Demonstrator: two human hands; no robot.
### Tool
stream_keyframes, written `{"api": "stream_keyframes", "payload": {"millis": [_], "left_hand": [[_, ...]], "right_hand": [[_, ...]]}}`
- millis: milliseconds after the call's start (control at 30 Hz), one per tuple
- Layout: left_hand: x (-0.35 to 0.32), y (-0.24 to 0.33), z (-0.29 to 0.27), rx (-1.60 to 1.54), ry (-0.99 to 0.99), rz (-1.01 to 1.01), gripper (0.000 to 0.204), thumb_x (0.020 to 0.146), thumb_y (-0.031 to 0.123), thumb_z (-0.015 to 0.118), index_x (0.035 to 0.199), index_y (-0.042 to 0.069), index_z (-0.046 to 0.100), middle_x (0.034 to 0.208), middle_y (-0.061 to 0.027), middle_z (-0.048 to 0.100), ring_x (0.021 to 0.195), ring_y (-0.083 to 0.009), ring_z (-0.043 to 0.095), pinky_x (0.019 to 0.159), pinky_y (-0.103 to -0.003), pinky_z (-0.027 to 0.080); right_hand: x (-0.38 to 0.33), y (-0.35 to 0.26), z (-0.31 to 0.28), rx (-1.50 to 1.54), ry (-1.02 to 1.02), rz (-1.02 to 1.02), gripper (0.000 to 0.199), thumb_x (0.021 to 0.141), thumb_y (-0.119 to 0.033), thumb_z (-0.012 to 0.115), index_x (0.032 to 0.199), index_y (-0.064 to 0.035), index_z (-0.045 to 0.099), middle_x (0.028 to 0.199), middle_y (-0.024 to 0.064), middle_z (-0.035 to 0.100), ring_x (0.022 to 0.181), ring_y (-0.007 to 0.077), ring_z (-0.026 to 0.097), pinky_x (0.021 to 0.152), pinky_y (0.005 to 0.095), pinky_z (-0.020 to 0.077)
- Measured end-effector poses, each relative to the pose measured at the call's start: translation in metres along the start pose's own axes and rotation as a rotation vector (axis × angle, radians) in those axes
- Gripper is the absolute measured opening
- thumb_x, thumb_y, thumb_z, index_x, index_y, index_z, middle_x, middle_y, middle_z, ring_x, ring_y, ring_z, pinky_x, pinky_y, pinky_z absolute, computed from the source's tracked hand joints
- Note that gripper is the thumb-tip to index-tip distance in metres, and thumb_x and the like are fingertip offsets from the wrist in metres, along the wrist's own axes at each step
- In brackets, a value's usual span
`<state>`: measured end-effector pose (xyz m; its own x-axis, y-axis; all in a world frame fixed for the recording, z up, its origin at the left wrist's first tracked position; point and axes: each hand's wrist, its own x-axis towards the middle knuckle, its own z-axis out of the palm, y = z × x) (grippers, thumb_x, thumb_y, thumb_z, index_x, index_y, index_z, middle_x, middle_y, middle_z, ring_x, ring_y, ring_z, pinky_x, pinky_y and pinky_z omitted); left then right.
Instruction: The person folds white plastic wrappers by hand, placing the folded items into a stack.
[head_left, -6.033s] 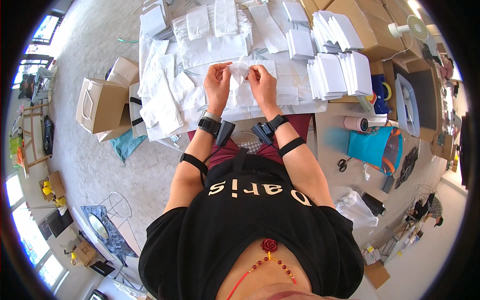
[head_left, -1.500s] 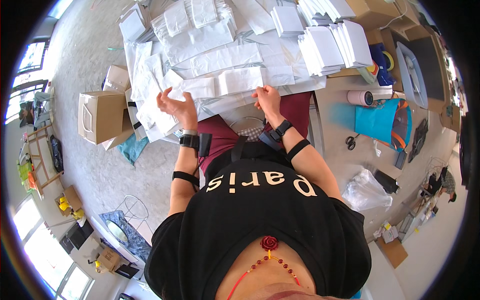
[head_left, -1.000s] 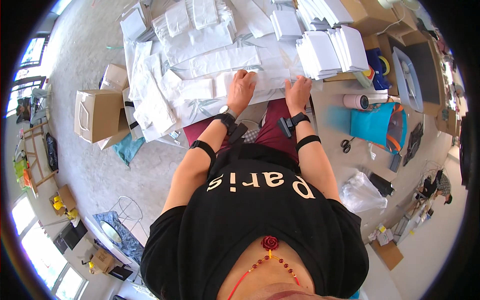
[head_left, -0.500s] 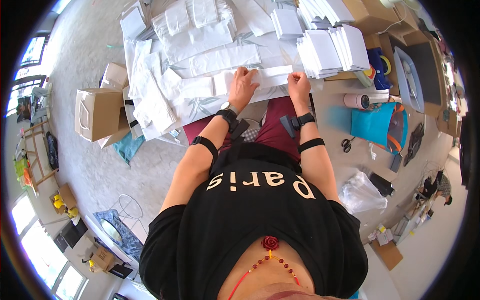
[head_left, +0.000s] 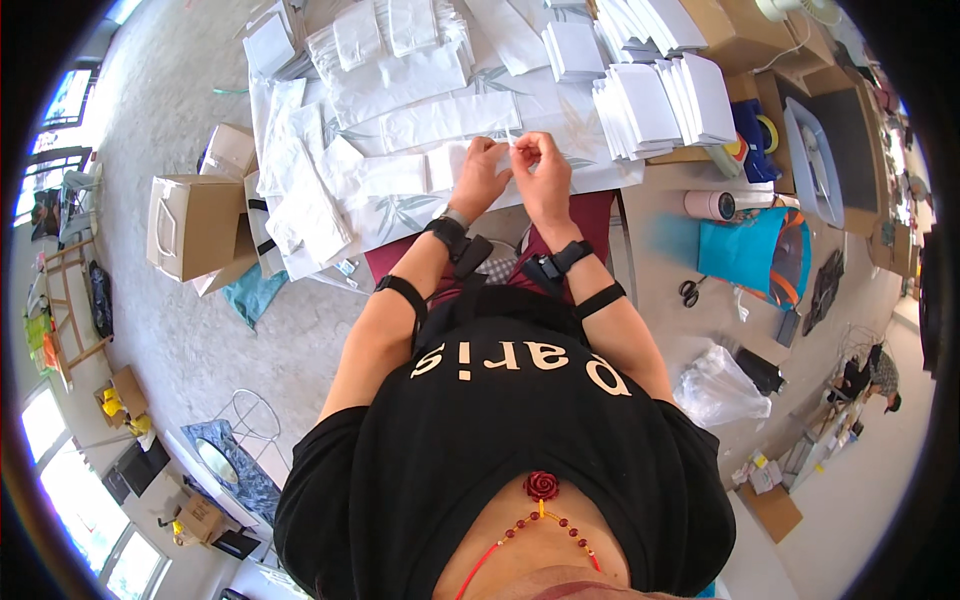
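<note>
At the table's near edge my left hand (head_left: pixel 481 182) and my right hand (head_left: pixel 544 180) meet, fingertips almost touching. Both are closed in a pinch. A small bit of white, film-like material (head_left: pixel 509 138) shows between the fingertips; its shape is mostly hidden. Left of my left hand lies a flat white packet (head_left: pixel 445 165), partly covered by that hand, with another white packet (head_left: pixel 394 175) beside it. Just beyond my hands, a long clear plastic sleeve (head_left: pixel 450 119) rests flat on the patterned tablecloth (head_left: pixel 590 176).
Stacks of white folded cards (head_left: pixel 640 108) stand at the right of the table. Plastic bags (head_left: pixel 395 75) pile up at the far side, more (head_left: pixel 305 215) at the left. Cardboard boxes (head_left: pixel 195 228) flank the table. A blue bag (head_left: pixel 740 250) and scissors (head_left: pixel 690 292) are at the right.
My right hand has moved left to meet my left hand. The white strip stretched between them no longer lies extended to the right. My left hand's spread fingers have closed.
</note>
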<state>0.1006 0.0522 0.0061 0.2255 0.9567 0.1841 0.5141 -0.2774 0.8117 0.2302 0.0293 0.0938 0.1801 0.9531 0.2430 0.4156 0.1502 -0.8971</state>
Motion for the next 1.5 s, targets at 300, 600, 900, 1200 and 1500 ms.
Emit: {"api": "stream_keyframes", "payload": {"millis": [300,600,900,1200,1500], "left_hand": [[-0.001,0.025,-0.060,-0.920,0.066,-0.813,0.043,0.102,0.043,0.064,0.103,0.000,0.071,0.099,-0.0089,0.071,0.083,-0.0173,0.071,0.072,-0.031,0.058],[-0.009,-0.023,-0.048,-0.046,0.229,-0.468,0.024,0.094,0.023,0.070,0.092,-0.001,0.073,0.081,-0.0127,0.075,0.073,-0.0235,0.072,0.068,-0.036,0.055],[-0.007,-0.012,-0.055,0.055,0.208,-0.382,0.023,0.093,0.021,0.069,0.092,-0.001,0.073,0.082,-0.0169,0.075,0.074,-0.0311,0.072,0.071,-0.041,0.055],[-0.012,-0.022,-0.050,0.148,0.205,-0.349,0.024,0.094,0.023,0.070,0.093,-0.002,0.072,0.082,-0.0172,0.074,0.072,-0.0316,0.071,0.070,-0.040,0.055],[-0.026,-0.021,-0.072,0.240,0.416,-0.296,0.017,0.089,0.015,0.072,0.101,0.005,0.065,0.089,-0.0132,0.062,0.085,-0.0336,0.063,0.075,-0.045,0.050]], "right_hand": [[-0.015,0.016,0.043,-0.092,-0.109,-0.195,0.017,0.091,-0.003,0.071,0.105,-0.0030,0.061,0.094,0.0120,0.069,0.082,0.0292,0.069,0.074,0.0397,0.0551],[-0.021,0.039,0.025,-0.004,-0.155,-0.059,0.018,0.090,-0.004,0.070,0.107,-0.0064,0.067,0.108,0.0144,0.067,0.102,0.0349,0.065,0.090,0.0434,0.0531],[-0.003,0.078,0.002,-0.245,-0.110,-0.093,0.019,0.088,-0.007,0.074,0.107,-0.0105,0.075,0.105,0.0106,0.063,0.103,0.0322,0.062,0.090,0.0422,0.0507],[-0.002,0.097,0.001,-0.353,-0.209,-0.181,0.032,0.084,-0.012,0.080,0.115,-0.0133,0.075,0.110,0.0101,0.061,0.104,0.0325,0.059,0.092,0.0421,0.0503],[0.003,0.096,-0.015,-0.540,-0.377,-0.245,0.052,0.085,-0.025,0.081,0.134,-0.0172,0.067,0.120,0.0092,0.058,0.110,0.0320,0.058,0.096,0.0457,0.0487]]}}
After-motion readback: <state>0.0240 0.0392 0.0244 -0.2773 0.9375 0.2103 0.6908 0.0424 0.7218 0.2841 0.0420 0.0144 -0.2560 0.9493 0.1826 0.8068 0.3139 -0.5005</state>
